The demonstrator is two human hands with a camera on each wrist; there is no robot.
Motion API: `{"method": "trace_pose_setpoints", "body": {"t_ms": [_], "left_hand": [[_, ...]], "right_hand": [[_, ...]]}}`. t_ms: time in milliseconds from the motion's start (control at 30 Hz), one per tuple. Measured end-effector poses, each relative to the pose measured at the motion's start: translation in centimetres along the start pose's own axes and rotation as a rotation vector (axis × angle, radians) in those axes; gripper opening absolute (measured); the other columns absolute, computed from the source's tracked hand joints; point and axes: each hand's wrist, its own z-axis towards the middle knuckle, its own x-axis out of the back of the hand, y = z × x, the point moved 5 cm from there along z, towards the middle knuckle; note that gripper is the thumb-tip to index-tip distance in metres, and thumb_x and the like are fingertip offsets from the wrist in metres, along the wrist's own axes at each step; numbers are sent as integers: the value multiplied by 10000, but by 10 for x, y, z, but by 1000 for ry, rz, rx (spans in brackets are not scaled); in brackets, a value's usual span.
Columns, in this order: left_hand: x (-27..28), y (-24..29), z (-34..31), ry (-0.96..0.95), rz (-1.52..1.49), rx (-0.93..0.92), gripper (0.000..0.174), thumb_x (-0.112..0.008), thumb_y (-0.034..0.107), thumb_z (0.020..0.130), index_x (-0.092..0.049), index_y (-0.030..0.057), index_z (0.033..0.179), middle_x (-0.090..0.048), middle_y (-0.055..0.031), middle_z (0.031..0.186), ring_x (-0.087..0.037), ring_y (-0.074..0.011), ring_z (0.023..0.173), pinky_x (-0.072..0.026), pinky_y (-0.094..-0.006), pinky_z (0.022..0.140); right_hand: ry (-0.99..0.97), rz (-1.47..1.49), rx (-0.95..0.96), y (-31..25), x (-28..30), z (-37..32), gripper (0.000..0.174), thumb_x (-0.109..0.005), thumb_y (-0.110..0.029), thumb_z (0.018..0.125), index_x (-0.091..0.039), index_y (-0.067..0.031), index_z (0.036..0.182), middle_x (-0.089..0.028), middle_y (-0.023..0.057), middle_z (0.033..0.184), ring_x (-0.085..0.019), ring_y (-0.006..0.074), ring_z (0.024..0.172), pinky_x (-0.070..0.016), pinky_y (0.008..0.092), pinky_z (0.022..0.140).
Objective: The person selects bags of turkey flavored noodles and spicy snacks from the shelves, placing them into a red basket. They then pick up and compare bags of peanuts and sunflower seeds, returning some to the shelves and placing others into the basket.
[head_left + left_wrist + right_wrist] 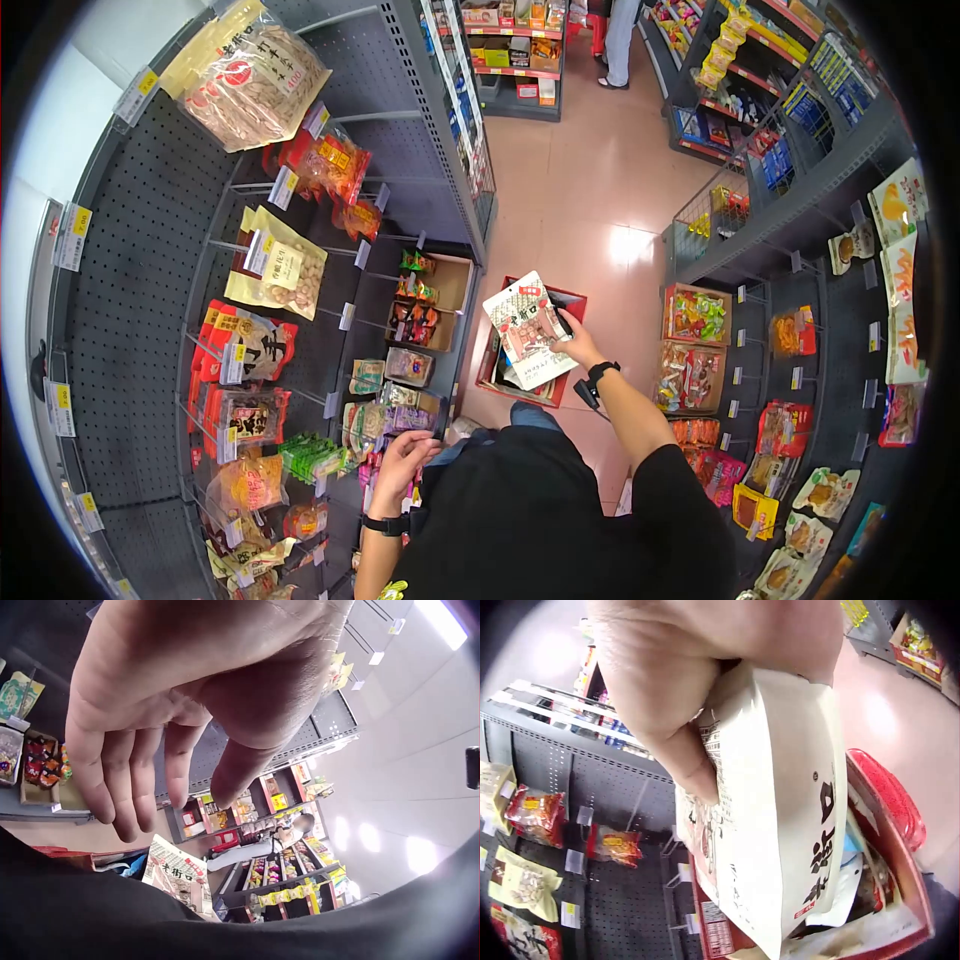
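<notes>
My right hand [580, 345] grips a white snack bag [527, 325] with dark lettering and a pinkish picture by its side edge. In the right wrist view the thumb and fingers of the right hand [727, 645] pinch the top of that bag [802, 787], which tilts over a red box [922, 915]. Several packages lie inside the box, partly covered by the bag. My left hand [405, 462] hangs near the left shelf with loosely bent fingers and holds nothing. Its palm and relaxed fingers fill the upper part of the left wrist view.
Pegboard shelving [130, 300] with hanging snack bags lines the left. On the right, another rack [790, 430] carries more packets and cartons of sweets [697, 313]. Tiled floor [570, 190] runs ahead between shelves, where a person's legs [620, 45] show at the far end.
</notes>
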Motion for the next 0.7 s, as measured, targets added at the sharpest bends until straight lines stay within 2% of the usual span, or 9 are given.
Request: {"method": "trace_pose_setpoints", "body": {"t_ms": [100,267,333,367,433,467,533,633,700], "left_hand": [[-5,-6,-6,85,2,30,264,-669,130,940,-618,0,1165,-702,-113,1045,-689,-180,942,-541,-290,839],[-16,-33,-13,164,-21,49,273,-688,160,931,-625,11,1151,-701,-91,1022,-683,-173,934,-524,-270,804],[-22,-47,-20,207,-27,17,275,-693,171,929,-627,14,1145,-698,-83,1003,-672,-166,914,-514,-272,791],[-25,-54,-26,229,-45,25,275,-693,171,929,-627,14,1145,-698,-83,1003,-672,-166,914,-514,-272,791],[-32,-62,-38,265,-18,9,275,-690,179,931,-627,11,1139,-695,-78,995,-663,-158,901,-508,-274,786],[-36,-64,-40,274,0,-10,275,-689,182,932,-627,9,1136,-694,-75,992,-659,-154,895,-505,-275,784],[-41,-84,-47,288,-31,-24,265,-684,174,934,-628,5,1130,-694,-71,986,-658,-149,903,-507,-271,788],[-52,-99,-61,286,-18,4,254,-683,149,929,-632,-1,1128,-693,-72,996,-654,-146,935,-515,-270,816],[-55,-108,-70,288,38,-51,253,-682,142,927,-633,-5,1128,-691,-72,1001,-653,-145,935,-516,-275,828]], "right_hand": [[-53,1,-18,20,5,26,933,-811,-55,625,-426,-97,1474,-616,140,1286,-600,233,1150,-460,334,988],[-249,-120,-104,0,10,47,867,-809,-118,648,-468,-81,1445,-662,127,1213,-633,213,1094,-476,334,953],[-249,-325,-62,-14,6,47,794,-788,-145,674,-494,-39,1403,-663,186,1208,-654,274,1086,-492,359,941],[-276,-336,-65,-10,0,47,794,-788,-145,674,-494,-39,1403,-663,186,1208,-654,274,1086,-492,359,941],[-98,-674,28,-11,1,48,718,-769,-189,712,-515,3,1356,-636,250,1189,-636,371,1076,-500,408,932],[-108,-682,42,-11,-3,46,718,-769,-189,712,-515,3,1356,-636,250,1189,-636,371,1076,-500,408,932],[49,-782,199,-17,-5,34,768,-771,-276,739,-478,46,1371,-595,270,1136,-591,424,1063,-491,463,931],[103,-737,229,-11,-3,25,747,-777,-298,764,-480,25,1369,-559,262,1183,-562,425,1101,-473,457,954],[151,-697,261,-7,5,11,740,-783,-301,772,-479,10,1371,-548,263,1212,-559,422,1126,-466,443,977]]}}
